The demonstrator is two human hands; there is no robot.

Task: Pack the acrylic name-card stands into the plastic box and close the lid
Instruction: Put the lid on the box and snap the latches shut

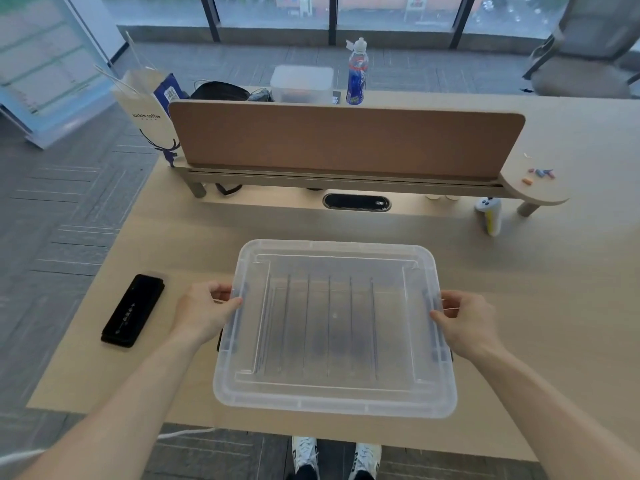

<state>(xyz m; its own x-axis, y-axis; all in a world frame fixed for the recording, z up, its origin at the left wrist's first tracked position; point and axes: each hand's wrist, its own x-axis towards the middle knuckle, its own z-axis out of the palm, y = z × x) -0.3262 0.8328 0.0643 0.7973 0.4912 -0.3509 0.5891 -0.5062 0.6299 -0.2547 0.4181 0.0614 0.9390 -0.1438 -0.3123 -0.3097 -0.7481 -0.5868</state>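
Note:
A clear plastic box point(242, 386) sits on the wooden desk in front of me with its translucent lid point(334, 403) on top. Through the lid I see several upright acrylic name-card stands point(329, 323) lined up in a row inside. My left hand point(204, 311) grips the lid's left edge, thumb on top and fingers curled around the side. My right hand point(467, 322) grips the lid's right edge the same way, at the side latch.
A black phone-like case point(133, 310) lies left of the box. Behind stand a brown desk divider point(346, 140) on a riser shelf, a small bottle point(490, 216), a paper coffee bag point(145, 112), a drink bottle point(356, 72) and another plastic container point(301, 83). The desk's near edge is under my forearms.

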